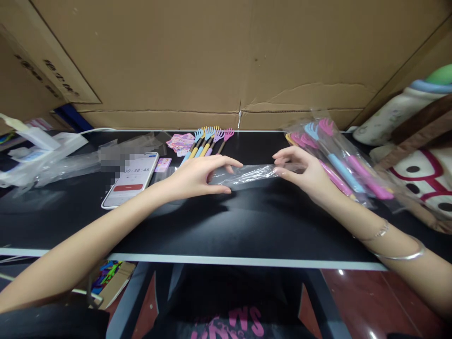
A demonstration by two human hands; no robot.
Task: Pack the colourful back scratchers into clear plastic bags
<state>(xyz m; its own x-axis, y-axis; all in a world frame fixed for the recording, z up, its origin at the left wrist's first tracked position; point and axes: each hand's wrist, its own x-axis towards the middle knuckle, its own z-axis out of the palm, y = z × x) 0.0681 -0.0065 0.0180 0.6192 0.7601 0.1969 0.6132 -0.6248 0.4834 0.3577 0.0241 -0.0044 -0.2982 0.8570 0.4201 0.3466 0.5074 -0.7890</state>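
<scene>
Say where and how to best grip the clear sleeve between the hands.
Probably its left part, pinched across the narrow width, with the left hand coming from the left: the clear sleeve runs long and sideways, and the right hand occupies its right end.

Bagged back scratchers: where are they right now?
In the head view, the bagged back scratchers lie on the right of the tabletop, beside the right hand, left of the white item with red outlines.
</scene>
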